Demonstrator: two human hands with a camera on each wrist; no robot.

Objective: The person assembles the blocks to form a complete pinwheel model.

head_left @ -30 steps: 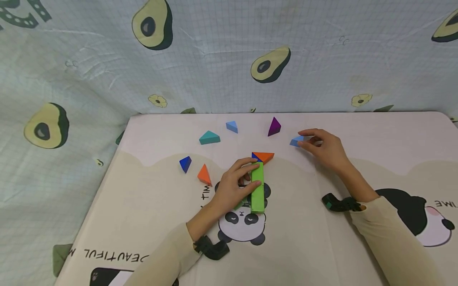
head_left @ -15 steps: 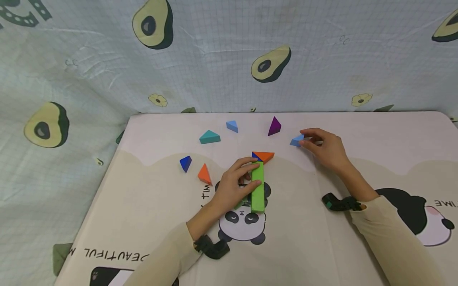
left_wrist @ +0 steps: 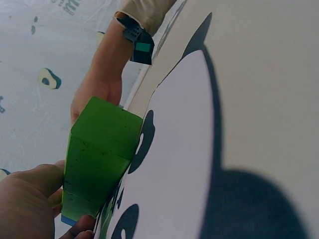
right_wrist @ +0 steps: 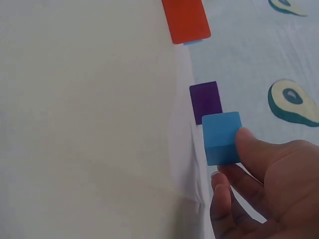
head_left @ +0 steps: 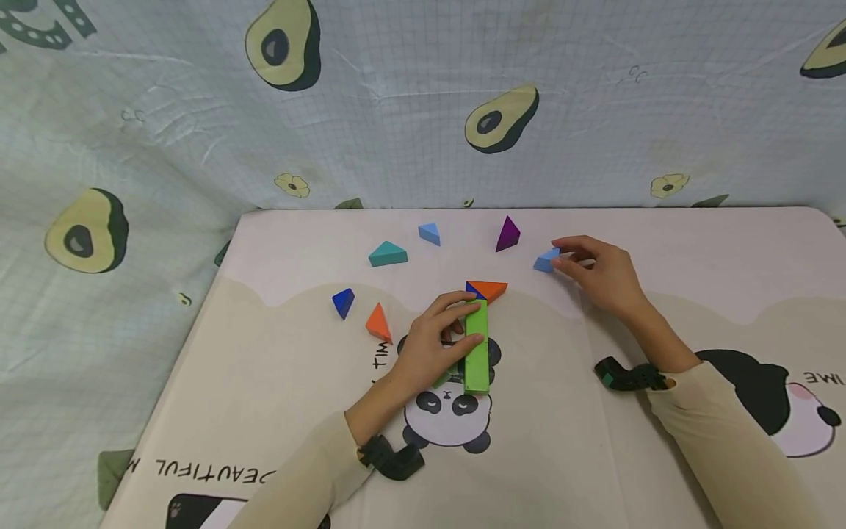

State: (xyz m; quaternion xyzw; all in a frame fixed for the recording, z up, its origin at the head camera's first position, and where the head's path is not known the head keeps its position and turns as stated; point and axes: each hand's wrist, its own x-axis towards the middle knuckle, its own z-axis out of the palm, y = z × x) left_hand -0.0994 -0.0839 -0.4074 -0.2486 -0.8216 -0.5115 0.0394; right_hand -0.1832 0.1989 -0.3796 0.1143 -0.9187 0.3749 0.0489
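In the head view my left hand point(head_left: 432, 342) rests against the left side of a row of green blocks point(head_left: 476, 353), with thumb and fingertips on its top. A small blue triangular block and an orange triangular block point(head_left: 490, 289) adjoin the row's far end. The left wrist view shows the green row point(left_wrist: 99, 149) close up, the thumb touching its edge. Farther right, my right hand point(head_left: 598, 273) pinches a light blue triangular block point(head_left: 546, 260) between thumb and fingers. In the right wrist view that block point(right_wrist: 221, 138) sits at the fingertips; its underside is hidden.
A purple triangular block point(head_left: 507, 234), another light blue one point(head_left: 429, 234) and a teal one point(head_left: 388, 254) lie near the table's far edge. Left of my left hand are a dark blue block point(head_left: 343, 303) and an orange one point(head_left: 377, 324). A patterned cloth hangs behind.
My right hand has shifted very slightly left with the light blue triangular block. The left hand and the green blocks stay in place.
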